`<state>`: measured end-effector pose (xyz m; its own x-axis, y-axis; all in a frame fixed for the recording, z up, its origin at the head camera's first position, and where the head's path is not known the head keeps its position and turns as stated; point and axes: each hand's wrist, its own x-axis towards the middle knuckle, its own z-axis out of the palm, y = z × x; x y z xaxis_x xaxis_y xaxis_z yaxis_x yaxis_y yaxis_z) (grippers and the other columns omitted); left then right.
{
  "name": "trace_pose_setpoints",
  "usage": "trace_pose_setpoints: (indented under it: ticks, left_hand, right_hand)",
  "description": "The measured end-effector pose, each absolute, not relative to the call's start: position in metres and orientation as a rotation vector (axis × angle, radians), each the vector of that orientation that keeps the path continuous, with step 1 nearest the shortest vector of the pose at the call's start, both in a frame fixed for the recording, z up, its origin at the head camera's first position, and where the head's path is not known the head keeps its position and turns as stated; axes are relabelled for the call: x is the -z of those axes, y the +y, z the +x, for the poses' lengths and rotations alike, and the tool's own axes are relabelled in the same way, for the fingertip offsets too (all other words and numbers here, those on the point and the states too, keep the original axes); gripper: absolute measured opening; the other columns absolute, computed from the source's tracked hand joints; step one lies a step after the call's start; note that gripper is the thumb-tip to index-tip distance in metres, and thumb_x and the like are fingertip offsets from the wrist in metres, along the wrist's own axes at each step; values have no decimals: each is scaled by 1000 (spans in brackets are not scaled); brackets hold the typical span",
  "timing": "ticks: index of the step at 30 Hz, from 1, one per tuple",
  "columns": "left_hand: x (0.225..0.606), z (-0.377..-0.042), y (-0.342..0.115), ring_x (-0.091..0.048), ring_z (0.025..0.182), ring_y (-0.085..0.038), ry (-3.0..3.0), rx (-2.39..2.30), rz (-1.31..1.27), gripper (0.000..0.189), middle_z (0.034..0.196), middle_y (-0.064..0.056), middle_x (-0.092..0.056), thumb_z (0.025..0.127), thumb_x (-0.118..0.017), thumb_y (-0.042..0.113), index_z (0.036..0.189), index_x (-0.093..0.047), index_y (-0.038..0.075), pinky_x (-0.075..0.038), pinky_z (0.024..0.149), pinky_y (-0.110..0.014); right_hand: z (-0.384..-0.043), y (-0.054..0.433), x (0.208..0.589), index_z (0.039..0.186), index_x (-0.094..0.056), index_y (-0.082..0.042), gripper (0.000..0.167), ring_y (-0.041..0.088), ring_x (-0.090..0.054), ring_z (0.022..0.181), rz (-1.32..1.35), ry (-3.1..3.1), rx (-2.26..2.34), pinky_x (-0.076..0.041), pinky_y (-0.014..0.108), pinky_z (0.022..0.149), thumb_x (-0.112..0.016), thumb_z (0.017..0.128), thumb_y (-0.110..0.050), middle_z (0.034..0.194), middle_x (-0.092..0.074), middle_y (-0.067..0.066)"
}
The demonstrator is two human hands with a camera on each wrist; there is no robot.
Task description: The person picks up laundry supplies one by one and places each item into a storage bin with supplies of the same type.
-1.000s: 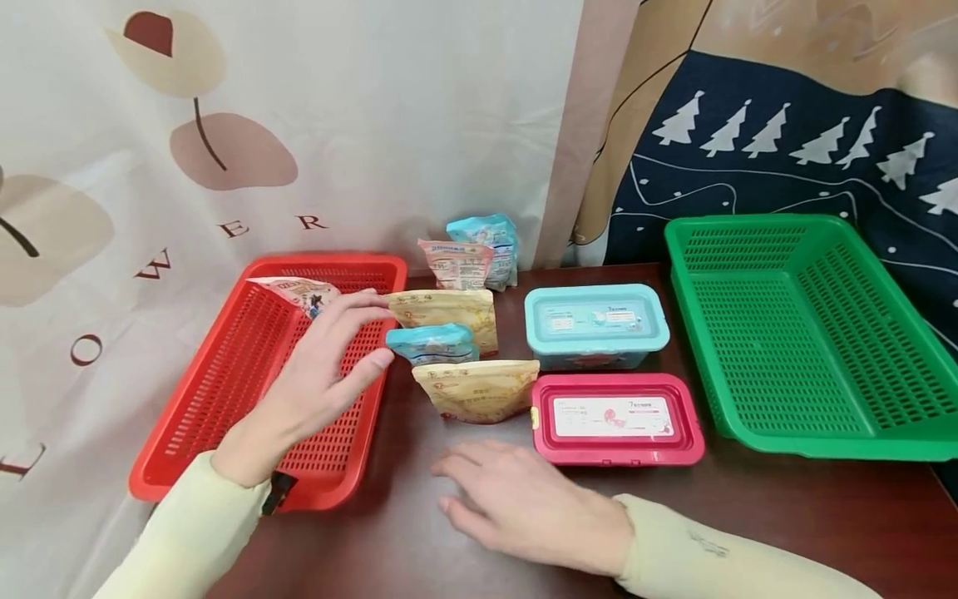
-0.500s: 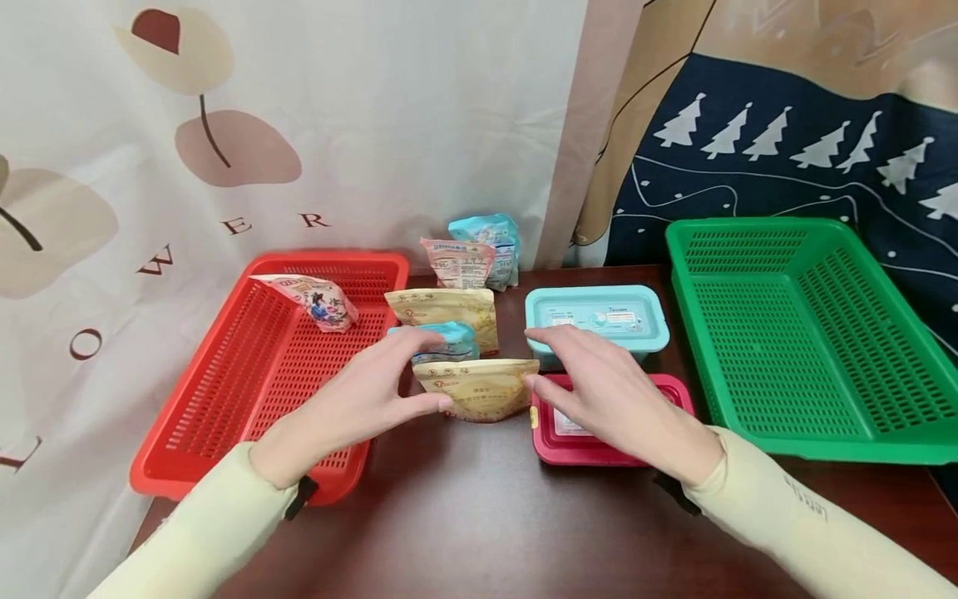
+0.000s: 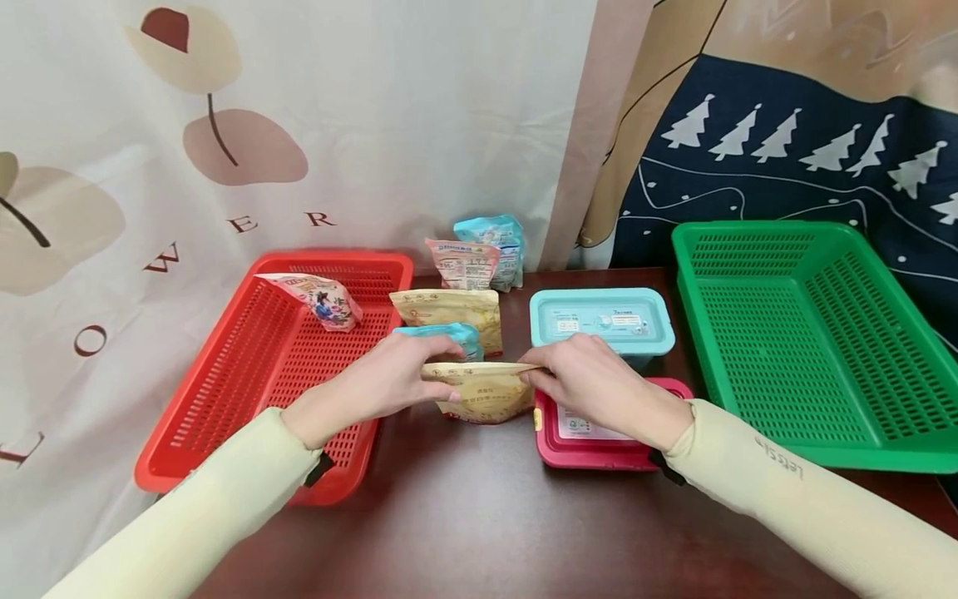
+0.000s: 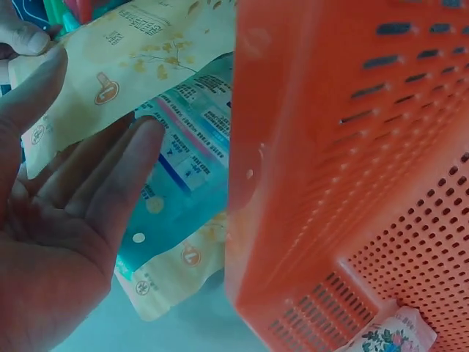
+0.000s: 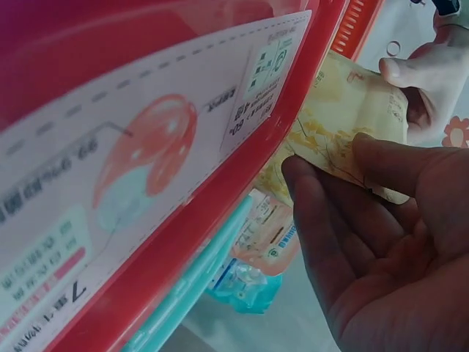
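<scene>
Head view, pinched yellow pouch, glossy brown table, floral curtain behind

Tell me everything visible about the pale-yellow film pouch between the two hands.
The pale-yellow film pouch looks soft, printed with small text, golden sprigs and an orange mark; its top is flat, its lower part bulges. It appears upright on the reddish-brown table. The right hand pinches its right corner; the left hand has its thumb before the left end, fingers behind.
</scene>
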<state>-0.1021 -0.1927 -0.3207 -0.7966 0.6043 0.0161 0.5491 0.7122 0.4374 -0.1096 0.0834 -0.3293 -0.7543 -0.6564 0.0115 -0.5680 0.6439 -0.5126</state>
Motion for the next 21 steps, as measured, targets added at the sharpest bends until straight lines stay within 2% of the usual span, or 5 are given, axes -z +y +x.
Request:
trace_pose_setpoints:
  ticks: [3,6,9,12,21]
  left_hand:
    - [321,-104,-193,-68,94,-13,2760,-657,944,33,103,5,-76,85,-87,24,114,-80,11,-57,85,-37]
    - [321,-105,-192,-64,78,-6,2751,-680,924,17,89,10,-76,88,-85,22,103,-84,15,-55,73,-31]
    - [321,-105,-192,-54,64,-2,2748,-709,908,4,76,12,-73,90,-83,20,91,-84,17,-48,60,-26]
    - [320,-104,-192,-48,59,-1,2756,-719,924,6,68,11,-69,91,-81,18,86,-83,16,-43,55,-25]
    - [314,-103,-193,-46,58,-2,2817,-675,1007,4,71,10,-69,92,-80,16,89,-83,16,-42,54,-25]
  right_hand:
    - [-110,83,329,116,-80,-11,25,10,-60,72,-1034,2691,749,-52,22,66,-81,92,-18,90,-75,-4]
    - [-109,83,328,116,-80,-12,25,10,-62,74,-1053,2697,747,-53,21,67,-80,92,-17,95,-76,-2]
    - [-109,84,328,118,-80,-12,26,11,-63,76,-1045,2695,750,-54,22,68,-80,92,-17,97,-77,-1]
    - [-109,85,327,118,-80,-13,26,11,-63,76,-1034,2700,761,-54,22,69,-80,92,-17,98,-77,-2]
    - [-108,84,329,114,-81,-13,20,8,-54,63,-1046,2725,851,-48,24,58,-78,94,-16,86,-74,-5]
